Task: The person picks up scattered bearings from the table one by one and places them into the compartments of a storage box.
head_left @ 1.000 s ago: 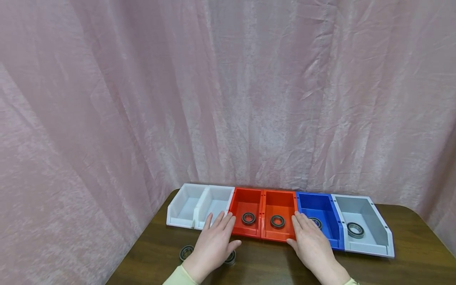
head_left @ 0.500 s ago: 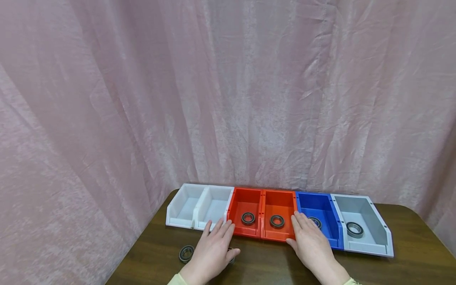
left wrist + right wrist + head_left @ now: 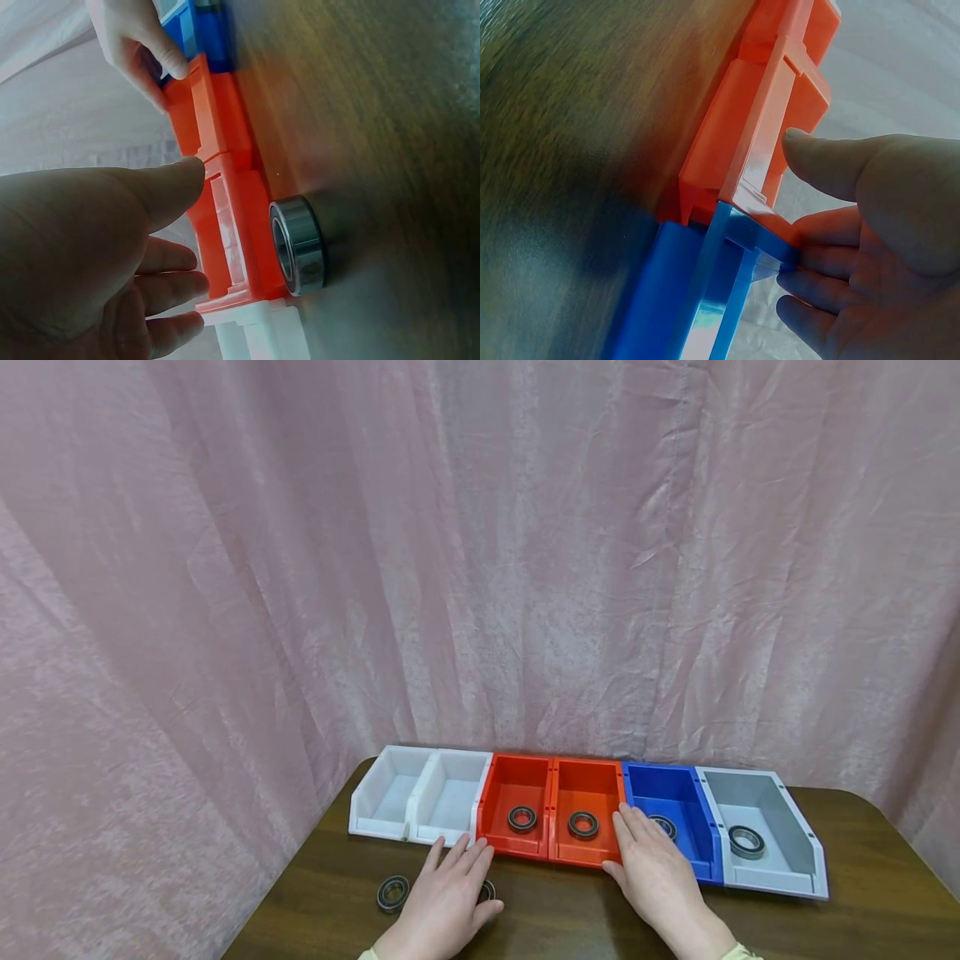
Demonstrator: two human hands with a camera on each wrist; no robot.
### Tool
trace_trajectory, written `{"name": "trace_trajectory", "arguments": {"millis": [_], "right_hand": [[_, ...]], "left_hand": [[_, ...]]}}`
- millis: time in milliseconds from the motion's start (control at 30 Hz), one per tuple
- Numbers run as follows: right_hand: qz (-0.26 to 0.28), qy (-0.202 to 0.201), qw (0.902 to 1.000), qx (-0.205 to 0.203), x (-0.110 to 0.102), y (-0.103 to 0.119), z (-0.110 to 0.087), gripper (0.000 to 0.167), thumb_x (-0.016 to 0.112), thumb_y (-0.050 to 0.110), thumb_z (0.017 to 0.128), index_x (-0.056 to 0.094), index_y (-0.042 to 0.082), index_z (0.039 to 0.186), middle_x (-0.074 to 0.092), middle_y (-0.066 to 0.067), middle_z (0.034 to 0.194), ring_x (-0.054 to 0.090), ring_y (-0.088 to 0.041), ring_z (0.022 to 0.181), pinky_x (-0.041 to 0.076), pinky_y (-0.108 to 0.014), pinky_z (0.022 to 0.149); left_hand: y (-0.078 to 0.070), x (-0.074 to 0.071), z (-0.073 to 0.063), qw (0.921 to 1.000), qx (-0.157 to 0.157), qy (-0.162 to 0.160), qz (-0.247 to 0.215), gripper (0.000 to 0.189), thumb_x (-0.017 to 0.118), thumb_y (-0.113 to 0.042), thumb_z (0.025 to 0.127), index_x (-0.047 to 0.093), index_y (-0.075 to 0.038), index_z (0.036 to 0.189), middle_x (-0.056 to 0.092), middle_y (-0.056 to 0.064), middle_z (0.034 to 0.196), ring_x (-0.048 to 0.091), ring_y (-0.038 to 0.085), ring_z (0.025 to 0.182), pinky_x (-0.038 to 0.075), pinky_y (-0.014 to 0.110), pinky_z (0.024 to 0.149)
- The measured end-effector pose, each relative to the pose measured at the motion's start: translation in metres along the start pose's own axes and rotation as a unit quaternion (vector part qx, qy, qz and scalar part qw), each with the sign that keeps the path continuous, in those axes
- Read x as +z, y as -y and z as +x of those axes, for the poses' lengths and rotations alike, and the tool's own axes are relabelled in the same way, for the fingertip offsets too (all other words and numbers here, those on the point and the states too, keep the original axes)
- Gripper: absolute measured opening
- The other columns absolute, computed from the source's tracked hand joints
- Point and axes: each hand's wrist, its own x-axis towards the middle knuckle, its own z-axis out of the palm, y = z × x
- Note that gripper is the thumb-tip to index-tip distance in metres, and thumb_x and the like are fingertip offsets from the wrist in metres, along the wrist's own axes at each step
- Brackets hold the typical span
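My left hand, fingers spread and nearly straight, is over the table in front of the left red bin. It holds nothing. Partly hidden behind its thumb lies a bearing, a dark ring standing on the wood. Another bearing lies to the left of that hand. My right hand extends over the joint between the right red bin and the blue bin, fingers extended; whether the fingertips touch the rim I cannot tell. Single bearings sit in both red bins, the blue bin (partly covered), and the grey bin.
Two white bins stand at the left end of the row. The bins run side by side along the back of the brown wooden table. A pink curtain hangs behind the table.
My left hand has drawn back toward the table's near side, off the front of the bins, uncovering the left bearing. My right hand has stayed almost still.
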Motion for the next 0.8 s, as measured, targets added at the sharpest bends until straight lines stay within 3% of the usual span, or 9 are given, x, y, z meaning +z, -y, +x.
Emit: {"name": "trace_trajectory", "arguments": {"millis": [233, 800], "right_hand": [[0.0, -0.007, 1.0, -0.004, -0.0008, 0.0002, 0.0002, 0.071, 0.093, 0.025, 0.09, 0.064, -0.013, 0.143, 0.061, -0.032, 0.151, 0.058, -0.05, 0.142, 0.046, -0.063, 0.118], [-0.004, 0.014, 0.9999, 0.007, -0.0005, 0.0004, 0.0002, 0.073, 0.092, 0.026, 0.091, 0.062, -0.012, 0.146, 0.058, -0.032, 0.154, 0.055, -0.05, 0.145, 0.045, -0.063, 0.12]], "left_hand": [[0.001, 0.0039, -0.004, 0.9999, 0.006, -0.005, 0.012, 0.072, 0.077, -0.053, 0.101, 0.063, -0.008, 0.155, 0.061, 0.01, 0.159, 0.051, 0.035, 0.153, 0.035, 0.068, 0.124], [0.0034, 0.0087, -0.0074, 0.9992, -0.003, 0.038, 0.007, 0.07, 0.078, -0.055, 0.1, 0.065, -0.01, 0.152, 0.064, 0.007, 0.155, 0.052, 0.035, 0.151, 0.036, 0.068, 0.123]]}}
